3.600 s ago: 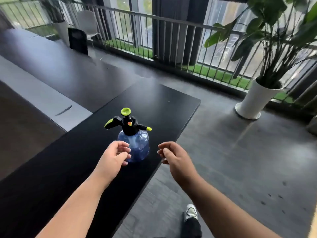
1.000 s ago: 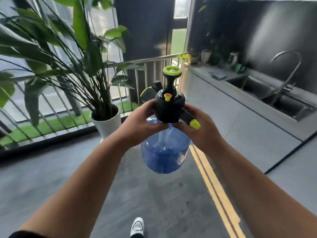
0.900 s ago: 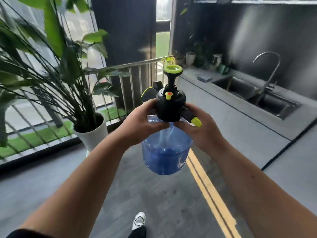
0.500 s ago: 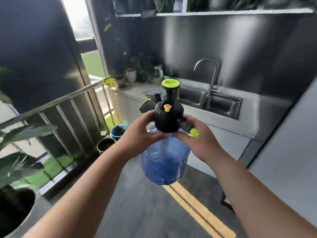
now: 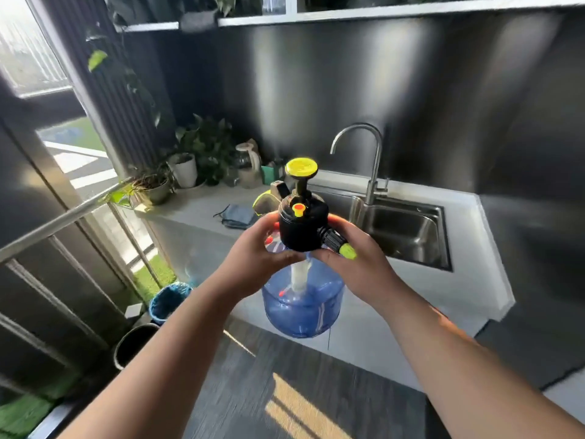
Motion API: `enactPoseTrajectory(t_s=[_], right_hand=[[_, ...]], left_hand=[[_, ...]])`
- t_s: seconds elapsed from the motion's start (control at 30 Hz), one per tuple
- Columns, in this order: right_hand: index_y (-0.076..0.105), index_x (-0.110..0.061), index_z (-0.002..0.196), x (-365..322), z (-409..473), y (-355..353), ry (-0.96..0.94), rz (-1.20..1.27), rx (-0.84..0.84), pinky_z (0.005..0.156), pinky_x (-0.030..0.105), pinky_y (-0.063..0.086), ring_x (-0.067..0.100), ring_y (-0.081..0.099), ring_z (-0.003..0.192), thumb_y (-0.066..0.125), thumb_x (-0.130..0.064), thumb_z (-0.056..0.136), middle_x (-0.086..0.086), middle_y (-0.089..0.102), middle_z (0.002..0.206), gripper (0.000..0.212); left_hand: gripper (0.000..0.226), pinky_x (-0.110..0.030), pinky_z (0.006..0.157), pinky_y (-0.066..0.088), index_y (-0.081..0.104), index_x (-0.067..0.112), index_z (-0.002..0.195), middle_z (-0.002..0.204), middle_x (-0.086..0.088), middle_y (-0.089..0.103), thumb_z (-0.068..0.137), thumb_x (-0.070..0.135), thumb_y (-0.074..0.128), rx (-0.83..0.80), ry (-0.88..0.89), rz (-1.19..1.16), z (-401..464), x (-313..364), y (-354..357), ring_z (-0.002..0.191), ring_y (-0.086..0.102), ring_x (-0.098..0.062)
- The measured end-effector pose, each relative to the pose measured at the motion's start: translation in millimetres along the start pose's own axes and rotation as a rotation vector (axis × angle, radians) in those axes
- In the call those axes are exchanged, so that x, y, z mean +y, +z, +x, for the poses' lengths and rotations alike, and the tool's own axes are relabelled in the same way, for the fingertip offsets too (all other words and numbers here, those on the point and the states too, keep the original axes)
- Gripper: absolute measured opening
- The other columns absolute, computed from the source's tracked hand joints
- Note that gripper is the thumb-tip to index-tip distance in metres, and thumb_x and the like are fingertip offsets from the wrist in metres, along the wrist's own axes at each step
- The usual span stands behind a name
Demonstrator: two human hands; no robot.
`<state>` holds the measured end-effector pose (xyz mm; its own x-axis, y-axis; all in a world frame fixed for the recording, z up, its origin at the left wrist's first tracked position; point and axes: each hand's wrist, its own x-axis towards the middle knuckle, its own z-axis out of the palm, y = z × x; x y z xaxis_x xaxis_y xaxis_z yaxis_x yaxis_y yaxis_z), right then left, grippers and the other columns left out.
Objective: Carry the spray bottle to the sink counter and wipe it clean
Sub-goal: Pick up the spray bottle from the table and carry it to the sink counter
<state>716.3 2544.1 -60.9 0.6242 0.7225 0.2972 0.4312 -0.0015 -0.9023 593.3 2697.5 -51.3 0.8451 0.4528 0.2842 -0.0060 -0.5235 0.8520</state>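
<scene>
I hold the spray bottle (image 5: 304, 307) upright in mid-air in front of me. It has a clear blue round body, a black pump head and yellow-green knob and nozzle. My left hand (image 5: 253, 264) grips its shoulder from the left and my right hand (image 5: 357, 267) grips it from the right, just under the nozzle. Behind it runs the grey sink counter (image 5: 196, 205) with a steel sink (image 5: 408, 232) and a curved tap (image 5: 370, 160). A dark blue cloth (image 5: 235, 215) lies crumpled on the counter left of the sink.
Potted plants (image 5: 186, 167), a kettle (image 5: 248, 166) and a green box crowd the counter's back left corner. A blue-lined bin (image 5: 167, 301) and a dark pot (image 5: 133, 343) stand on the floor by a metal railing (image 5: 63, 217) at left. A dark wall rises behind the counter.
Since I picked the bottle off the black table, I have turned and walked up to the sink counter. The counter is now much closer; both hands keep the same grip.
</scene>
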Motion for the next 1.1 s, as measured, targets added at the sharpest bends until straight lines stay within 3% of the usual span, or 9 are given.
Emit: enactPoseTrajectory(t_s=[0.17,0.33,0.43,0.57,0.7,0.83,0.93,1.0,1.1], right_hand=[[0.058,-0.031,0.128,31,116,-1,0.025,-0.051,0.015,0.099,0.031,0.045,-0.002,0.06,0.113,0.075,-0.029,0.074,-0.014,0.069,0.119,0.056],[0.053,-0.069,0.104,61,219,22,0.132,-0.077,0.076,0.087,0.019,0.043,-0.024,0.054,0.099,0.074,-0.041,0.068,-0.05,0.06,0.095,0.05],[0.052,-0.065,0.104,88,281,48,0.187,-0.086,0.144,0.09,0.024,0.046,-0.013,0.059,0.094,0.077,-0.034,0.074,-0.055,0.056,0.085,0.049],[0.051,-0.054,0.115,121,371,95,0.173,-0.075,0.226,0.074,0.002,0.037,-0.039,0.041,0.085,0.076,-0.026,0.078,-0.063,0.047,0.083,0.053],[0.051,-0.044,0.105,143,458,144,0.246,-0.038,0.28,0.074,0.004,0.037,-0.035,0.046,0.084,0.076,-0.016,0.079,-0.058,0.051,0.084,0.046],[0.055,-0.052,0.097,166,527,185,0.316,-0.01,0.332,0.071,-0.002,0.039,-0.029,0.051,0.086,0.076,-0.012,0.078,-0.052,0.058,0.086,0.049],[0.058,-0.048,0.101,193,568,212,0.359,0.044,0.397,0.081,0.004,0.042,-0.007,0.061,0.094,0.078,-0.008,0.077,-0.022,0.068,0.102,0.05],[0.06,-0.043,0.104,208,590,227,0.379,0.064,0.393,0.078,-0.001,0.042,-0.013,0.061,0.09,0.079,-0.006,0.075,-0.014,0.067,0.102,0.05],[0.06,-0.048,0.095,233,619,243,0.397,0.069,0.374,0.075,-0.003,0.042,-0.024,0.059,0.083,0.079,-0.004,0.074,-0.025,0.065,0.095,0.053]], left_hand=[[0.059,-0.033,0.107,0.045,0.058,0.023,0.125,0.119,0.0,0.07,0.073,0.015,0.087,-0.01,-0.002,-0.052,114,-40,-12,0.115,0.064,-0.012],[0.058,-0.046,0.101,0.051,0.061,0.016,0.121,0.117,-0.004,0.072,0.07,0.011,0.086,-0.026,-0.015,-0.08,219,-100,-36,0.112,0.067,-0.023],[0.054,-0.04,0.1,0.052,0.06,0.023,0.116,0.114,0.0,0.073,0.071,0.01,0.086,-0.052,-0.01,-0.081,282,-146,-56,0.11,0.068,-0.017],[0.056,-0.026,0.103,0.046,0.059,0.025,0.117,0.113,0.009,0.072,0.071,0.01,0.088,-0.125,0.036,-0.069,370,-216,-97,0.111,0.065,-0.004],[0.059,-0.002,0.088,0.039,0.06,0.025,0.118,0.107,0.025,0.066,0.068,0.019,0.091,-0.144,0.088,-0.019,448,-278,-142,0.098,0.058,0.021],[0.061,-0.009,0.094,0.043,0.061,0.025,0.121,0.11,0.02,0.07,0.067,0.028,0.09,-0.15,0.026,-0.033,504,-338,-170,0.107,0.062,0.007],[0.063,-0.001,0.09,0.039,0.058,0.037,0.119,0.11,0.026,0.068,0.066,0.029,0.09,-0.134,-0.042,-0.065,532,-378,-180,0.107,0.06,0.015],[0.066,0.001,0.089,0.038,0.056,0.041,0.119,0.111,0.026,0.068,0.062,0.037,0.089,-0.11,-0.08,-0.068,544,-400,-185,0.108,0.059,0.017],[0.063,-0.004,0.089,0.041,0.058,0.037,0.116,0.109,0.021,0.07,0.059,0.046,0.084,-0.057,-0.113,-0.049,561,-429,-189,0.106,0.062,0.012]])
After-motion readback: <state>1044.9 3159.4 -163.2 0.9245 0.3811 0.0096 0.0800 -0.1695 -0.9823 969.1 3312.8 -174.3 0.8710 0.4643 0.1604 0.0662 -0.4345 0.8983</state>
